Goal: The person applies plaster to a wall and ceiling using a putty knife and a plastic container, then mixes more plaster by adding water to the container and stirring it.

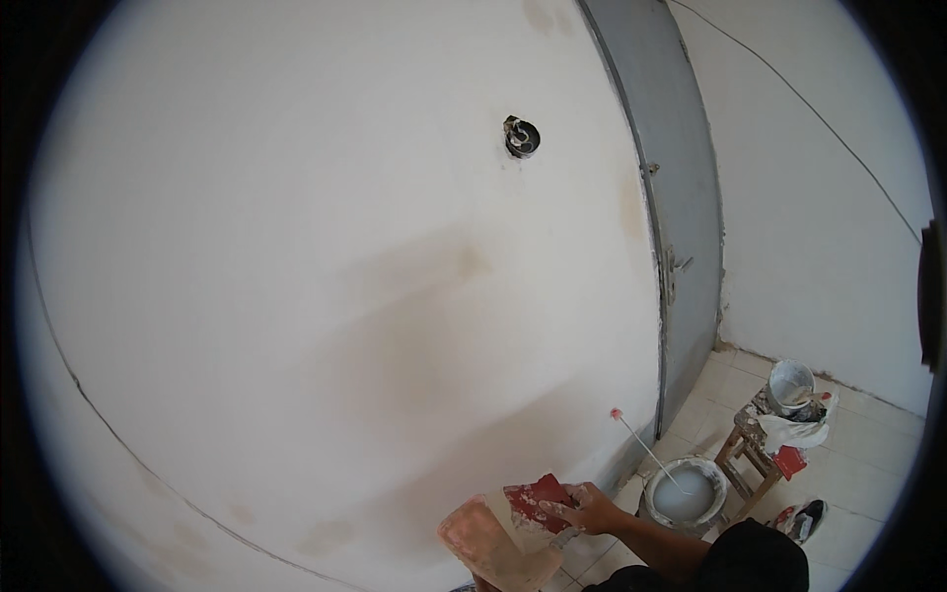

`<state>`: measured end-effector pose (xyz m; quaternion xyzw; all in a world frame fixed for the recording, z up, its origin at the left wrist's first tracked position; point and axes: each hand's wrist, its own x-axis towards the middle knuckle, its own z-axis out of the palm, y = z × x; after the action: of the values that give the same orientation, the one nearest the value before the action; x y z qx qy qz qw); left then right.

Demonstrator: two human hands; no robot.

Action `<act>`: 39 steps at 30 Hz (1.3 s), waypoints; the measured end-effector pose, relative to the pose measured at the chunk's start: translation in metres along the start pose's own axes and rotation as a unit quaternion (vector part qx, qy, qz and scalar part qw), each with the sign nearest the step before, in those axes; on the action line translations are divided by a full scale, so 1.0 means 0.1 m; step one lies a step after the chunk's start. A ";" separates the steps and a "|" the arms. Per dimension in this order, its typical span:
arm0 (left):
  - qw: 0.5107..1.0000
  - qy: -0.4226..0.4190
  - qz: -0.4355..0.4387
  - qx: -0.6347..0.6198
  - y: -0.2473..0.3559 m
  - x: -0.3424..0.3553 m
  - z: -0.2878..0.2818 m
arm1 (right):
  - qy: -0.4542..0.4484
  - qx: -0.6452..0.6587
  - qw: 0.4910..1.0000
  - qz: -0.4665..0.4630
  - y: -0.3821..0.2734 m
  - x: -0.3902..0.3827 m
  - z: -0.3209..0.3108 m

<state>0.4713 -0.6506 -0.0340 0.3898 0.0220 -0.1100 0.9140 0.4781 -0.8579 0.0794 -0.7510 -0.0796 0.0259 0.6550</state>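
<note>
So your red scraper (534,501) is right over the putty-smeared board (487,541), low in front of the wall (296,217); looks like they're overlapping or touching, can't tell which from up here. Your right hand (591,510) has it pinched by the back end, thumb against fingers, which I'd guess keeps the front edge free and your knuckles off the muck. Left hand I can't make out properly, probably under the board bearing its weight, so no clue about those fingers. Just to your right is the big bucket (650,487), handy to reach I reckon, with a thin rod (646,451) leaning out so its red end stays dry. Past that, the wooden stool (731,449) props a smaller bucket (790,379) up off the floor tiles (705,400)
</note>
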 end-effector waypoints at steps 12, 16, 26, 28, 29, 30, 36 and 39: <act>0.999 0.010 -0.001 0.049 -0.01 0.46 0.34 | -0.007 -0.230 0.911 -0.342 0.20 0.29 -0.32; 0.998 0.028 0.013 0.062 -0.05 0.49 0.40 | -0.032 -0.027 0.994 -0.103 0.34 0.19 -0.26; 0.995 0.046 0.028 0.089 -0.14 0.50 0.62 | 0.062 -0.128 0.939 -0.314 0.77 0.21 -0.20; 0.994 0.050 0.030 0.091 -0.16 0.48 0.61 | 0.037 0.016 0.984 -0.175 0.43 0.10 -0.31; 0.994 0.052 0.032 0.091 -0.17 0.44 0.59 | 0.017 0.025 0.985 -0.169 0.33 0.06 -0.34; 0.994 0.056 0.034 0.089 -0.17 0.40 0.57 | -0.005 0.034 0.986 -0.162 0.28 0.03 -0.34; 0.994 0.056 0.030 0.084 -0.19 0.25 0.41 | 0.032 0.020 0.989 -0.143 0.28 -0.05 -0.36; 0.995 0.058 0.030 0.079 -0.22 0.18 0.34 | 0.065 -0.091 0.977 -0.183 0.73 0.07 -0.21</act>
<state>0.4822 -0.6933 -0.0282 0.4669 0.0548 -0.0609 0.8805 0.4940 -0.8868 0.0102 -0.7802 -0.1743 -0.1506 0.5815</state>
